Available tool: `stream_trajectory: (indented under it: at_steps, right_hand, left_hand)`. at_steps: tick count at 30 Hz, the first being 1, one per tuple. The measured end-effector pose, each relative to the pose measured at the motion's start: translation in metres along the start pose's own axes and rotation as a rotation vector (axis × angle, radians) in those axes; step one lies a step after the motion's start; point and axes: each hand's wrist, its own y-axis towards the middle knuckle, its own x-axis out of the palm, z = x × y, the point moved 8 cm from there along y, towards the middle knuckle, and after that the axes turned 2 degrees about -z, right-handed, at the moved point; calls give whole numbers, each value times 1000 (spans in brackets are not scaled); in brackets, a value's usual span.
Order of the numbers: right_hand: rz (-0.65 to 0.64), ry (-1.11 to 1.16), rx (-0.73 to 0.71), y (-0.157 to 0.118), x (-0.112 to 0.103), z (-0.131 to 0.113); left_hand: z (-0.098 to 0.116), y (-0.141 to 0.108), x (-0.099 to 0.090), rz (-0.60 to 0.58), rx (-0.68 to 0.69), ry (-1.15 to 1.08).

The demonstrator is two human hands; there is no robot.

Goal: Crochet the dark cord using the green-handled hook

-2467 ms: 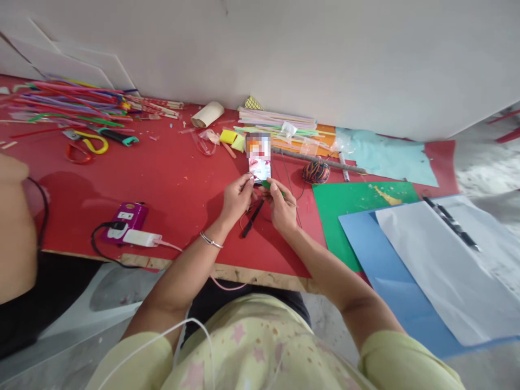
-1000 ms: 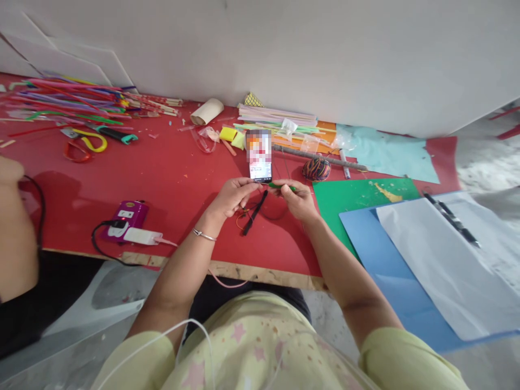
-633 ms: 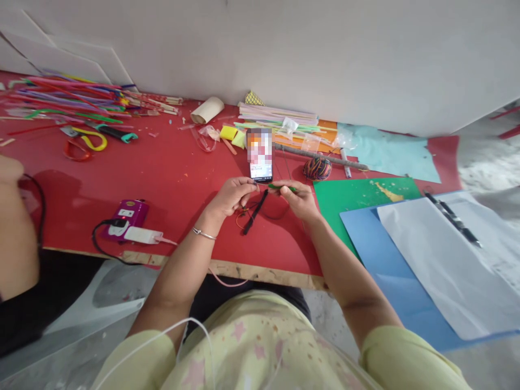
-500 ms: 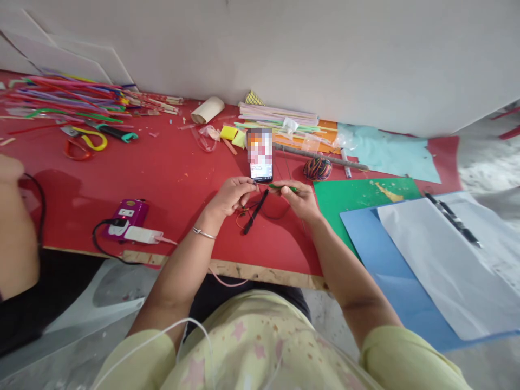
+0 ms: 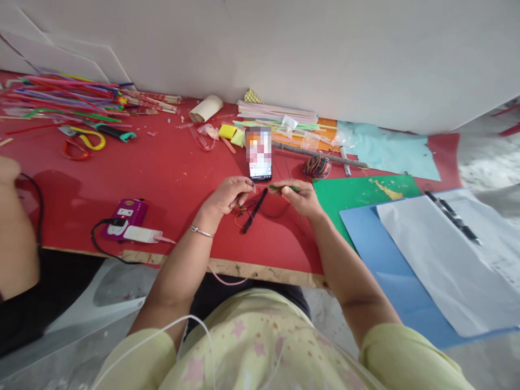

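Observation:
My left hand [image 5: 229, 195] is closed, its thumb and fingers pinching thin multicoloured yarn [image 5: 239, 210]; a loose loop of it hangs below onto the table. In my right hand [image 5: 304, 199] is a slim green-handled crochet hook [image 5: 278, 188], held almost level and pointing at the left fingertips. Between the two hands runs a short reddish strand. Just below them a black pen [image 5: 255, 212] lies slanted on the red tabletop. Beyond my fingers rests a phone [image 5: 260, 172] with a lit, partly blurred screen. A multicoloured yarn ball [image 5: 317, 167] sits past my right hand.
Scissors [image 5: 77, 146] and a bundle of coloured sticks [image 5: 69, 100] lie at far left. A purple power strip [image 5: 136, 214] with cables stands near the front edge. Right of me are green card [image 5: 337, 197], a blue folder [image 5: 377, 265] and white paper [image 5: 434, 260]. Another person's arm shows at left.
The view has shifted a little. My left fingertips have drawn very slightly left, away from the crochet hook; my right hand keeps nearly the same pose.

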Motion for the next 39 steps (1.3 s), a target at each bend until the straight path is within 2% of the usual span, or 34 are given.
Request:
stream_trajectory:
  at_steps: [20, 31, 39]
  right_hand:
    - [-72, -23, 7, -2, 4, -8]
    - [-49, 65, 48, -3, 4, 5]
    - [-114, -41, -93, -2, 11, -15]
  left_hand:
    - [-15, 2, 1, -219, -99, -97]
    - [-17, -1, 7, -273, -126, -134]
    - [-16, 1, 4, -260, -169, -242]
